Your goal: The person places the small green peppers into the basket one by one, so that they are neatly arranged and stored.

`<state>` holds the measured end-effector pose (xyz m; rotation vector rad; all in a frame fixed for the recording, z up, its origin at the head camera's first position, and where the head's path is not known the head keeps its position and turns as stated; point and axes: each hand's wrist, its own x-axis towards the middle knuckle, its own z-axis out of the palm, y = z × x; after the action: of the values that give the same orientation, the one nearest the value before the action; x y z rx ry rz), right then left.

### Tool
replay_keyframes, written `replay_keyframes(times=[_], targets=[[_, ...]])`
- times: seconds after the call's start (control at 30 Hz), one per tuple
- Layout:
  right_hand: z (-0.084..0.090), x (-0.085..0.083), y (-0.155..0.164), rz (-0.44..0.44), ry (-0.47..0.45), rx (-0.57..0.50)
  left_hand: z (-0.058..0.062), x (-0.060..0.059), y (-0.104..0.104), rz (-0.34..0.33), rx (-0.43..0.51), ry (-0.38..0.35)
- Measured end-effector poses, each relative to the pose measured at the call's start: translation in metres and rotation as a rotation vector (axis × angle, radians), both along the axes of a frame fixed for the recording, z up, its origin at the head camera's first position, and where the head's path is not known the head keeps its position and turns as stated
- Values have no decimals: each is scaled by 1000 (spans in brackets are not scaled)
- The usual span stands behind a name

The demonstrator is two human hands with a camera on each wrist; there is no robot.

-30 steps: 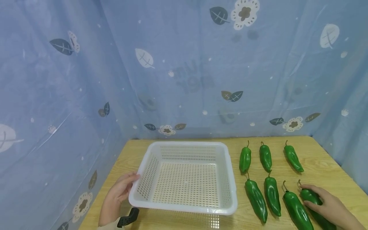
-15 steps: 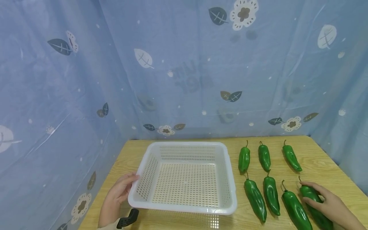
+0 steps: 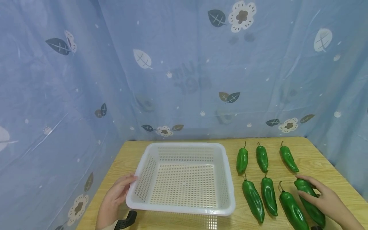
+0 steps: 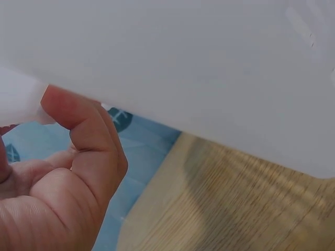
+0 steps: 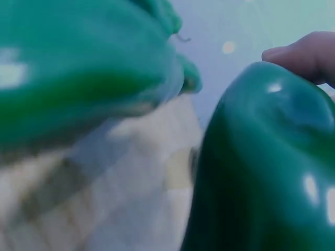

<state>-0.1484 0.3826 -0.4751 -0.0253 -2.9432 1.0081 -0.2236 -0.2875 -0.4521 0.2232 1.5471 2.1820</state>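
Right hand (image 3: pixel 325 199) apparently grips outermost pepper (image 3: pixel 309 202).

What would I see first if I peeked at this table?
Probably the big white basket, empty, in the middle of the wooden table, with the left hand touching its left wall. Right of it lie seven shiny green peppers in two rows, and the right hand grips the rightmost near pepper. Behind it all hangs a blue curtain with leaves and flowers.
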Motion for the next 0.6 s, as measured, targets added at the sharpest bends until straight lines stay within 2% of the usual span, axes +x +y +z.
replay_keyframes(times=[0.17,0.33,0.5,0.6], targets=[[9,-3,-7,17,53,-3,0,-1,0,5,5,-10],[18,-7,-15,48,126,-9,-1,-1,1,-16,18,19],[27,-14,-28,72,149,-37,-2,0,0,-28,30,26],[35,-20,-37,90,156,-55,-2,0,0,-12,23,18]])
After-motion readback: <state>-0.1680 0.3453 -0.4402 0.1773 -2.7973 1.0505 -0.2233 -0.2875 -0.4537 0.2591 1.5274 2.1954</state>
